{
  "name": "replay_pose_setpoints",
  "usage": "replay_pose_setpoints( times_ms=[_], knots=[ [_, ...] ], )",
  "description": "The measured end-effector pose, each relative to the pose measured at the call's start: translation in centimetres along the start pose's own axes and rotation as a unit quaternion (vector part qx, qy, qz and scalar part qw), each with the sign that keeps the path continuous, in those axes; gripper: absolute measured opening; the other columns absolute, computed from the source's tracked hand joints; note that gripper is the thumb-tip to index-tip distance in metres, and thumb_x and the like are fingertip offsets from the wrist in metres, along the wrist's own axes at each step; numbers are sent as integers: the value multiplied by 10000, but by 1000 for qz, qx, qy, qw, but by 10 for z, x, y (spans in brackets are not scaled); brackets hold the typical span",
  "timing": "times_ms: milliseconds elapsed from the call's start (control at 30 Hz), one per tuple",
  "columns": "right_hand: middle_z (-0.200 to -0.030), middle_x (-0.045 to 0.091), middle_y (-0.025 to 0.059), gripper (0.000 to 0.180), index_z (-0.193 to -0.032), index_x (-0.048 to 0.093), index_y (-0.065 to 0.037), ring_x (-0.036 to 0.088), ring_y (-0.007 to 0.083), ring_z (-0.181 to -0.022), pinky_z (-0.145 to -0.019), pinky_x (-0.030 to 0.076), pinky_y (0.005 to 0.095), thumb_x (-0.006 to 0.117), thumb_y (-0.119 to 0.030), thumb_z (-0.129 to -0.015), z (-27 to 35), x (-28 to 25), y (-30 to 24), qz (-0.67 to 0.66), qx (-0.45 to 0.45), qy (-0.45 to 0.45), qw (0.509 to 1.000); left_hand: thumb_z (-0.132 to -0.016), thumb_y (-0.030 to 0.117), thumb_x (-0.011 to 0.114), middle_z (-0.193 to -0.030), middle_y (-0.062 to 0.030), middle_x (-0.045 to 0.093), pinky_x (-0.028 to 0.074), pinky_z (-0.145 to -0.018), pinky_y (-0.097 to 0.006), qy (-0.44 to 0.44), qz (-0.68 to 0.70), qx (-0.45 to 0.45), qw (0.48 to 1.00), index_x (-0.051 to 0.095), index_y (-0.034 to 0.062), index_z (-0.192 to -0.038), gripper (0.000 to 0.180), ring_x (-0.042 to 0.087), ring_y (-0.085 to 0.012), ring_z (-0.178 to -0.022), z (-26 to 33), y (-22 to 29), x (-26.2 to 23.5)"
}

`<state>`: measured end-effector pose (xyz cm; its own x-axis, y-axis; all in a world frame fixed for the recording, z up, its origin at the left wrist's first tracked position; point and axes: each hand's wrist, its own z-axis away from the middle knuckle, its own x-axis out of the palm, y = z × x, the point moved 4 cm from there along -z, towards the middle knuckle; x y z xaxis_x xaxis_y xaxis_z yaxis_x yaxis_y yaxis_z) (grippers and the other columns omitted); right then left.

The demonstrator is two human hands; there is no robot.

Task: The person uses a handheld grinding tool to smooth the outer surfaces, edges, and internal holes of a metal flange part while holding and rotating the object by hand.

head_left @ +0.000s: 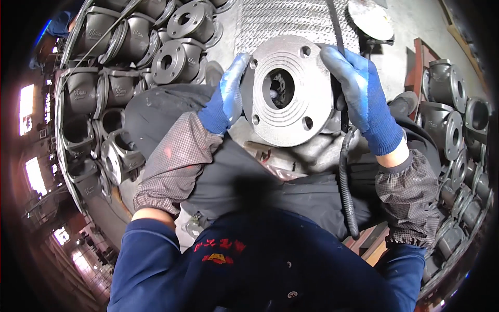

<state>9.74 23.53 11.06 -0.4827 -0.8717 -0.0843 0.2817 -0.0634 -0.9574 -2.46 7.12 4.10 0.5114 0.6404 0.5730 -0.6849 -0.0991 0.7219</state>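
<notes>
A grey cast-metal valve body with a round flange [310, 99] is held up in front of me, its flange face toward me. That face has a central bore, concentric ridges and several bolt holes. My left hand [227, 96], in a blue and white work glove, presses against the flange's left edge. On the other side my right hand [362, 91], gloved the same way, grips the casting along its upper right edge. Its fingertips are partly hidden behind the casting. A black ribbed hose [345, 182] hangs just inside my right hand, passing close to the casting's right side.
Similar flanged castings [179, 61] are stacked at the left, and more castings [442, 125] fill the right side. A textured metal plate [286, 21] lies beyond my hands. A pale round disc [370, 20] sits at the far right. My dark-trousered legs [171, 106] spread either side.
</notes>
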Motion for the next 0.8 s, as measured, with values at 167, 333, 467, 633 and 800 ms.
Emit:
replay_pose_setpoints(
  times_ms=[167, 333, 467, 633, 800],
  knots=[
    [-557, 480, -35, 324, -1023, 621, 26, 432, 42, -457, -425, 355, 210, 546, -273, -922, 7, 22, -1, 22, -37, -49, 998, -987, 382, 333, -1199, -155, 553, 500, -918, -350, 14, 7, -55, 998, 436, 24, -1295, 483, 587, -224, -1055, 1, -8, -13],
    [-644, 570, 54, 299, -1012, 621, 46, 532, 94, -586, -518, 435, 253, 542, -225, -915, 1, 26, -4, 93, -205, -14, 974, -980, 423, 336, -1214, -159, 547, 499, -920, -376, 14, 45, -75, 996, 413, 30, -1327, 530, 588, -238, -1059, -8, -12, -24],
    [-562, 520, 60, 353, -937, 620, 49, 508, 108, -497, -466, 422, 271, 537, -292, -891, -11, 19, -2, 85, -150, 13, 985, -977, 394, 384, -1215, -136, 542, 489, -934, -365, 16, -28, -16, 999, 429, 33, -1306, 490, 575, -212, -1080, -7, -3, -13],
    [-771, 571, 111, 320, -1103, 557, 34, 496, 127, -480, -475, 435, 254, 563, -134, -832, -35, 15, -23, 375, -367, -12, 851, -973, 352, 428, -1169, -129, 570, 474, -944, -333, 72, -40, 52, 995, 457, 29, -1273, 442, 581, -202, -1058, -23, 9, -25],
    [-965, 623, 177, 395, -1168, 531, -1, 629, 301, -836, -723, 507, 349, 562, -25, -775, -62, -4, -10, 456, -427, 14, 781, -961, 373, 451, -1218, -162, 526, 460, -966, -358, -7, 28, 23, 999, 434, -32, -1258, 502, 556, -223, -1098, -31, 18, -11]
  ],
)
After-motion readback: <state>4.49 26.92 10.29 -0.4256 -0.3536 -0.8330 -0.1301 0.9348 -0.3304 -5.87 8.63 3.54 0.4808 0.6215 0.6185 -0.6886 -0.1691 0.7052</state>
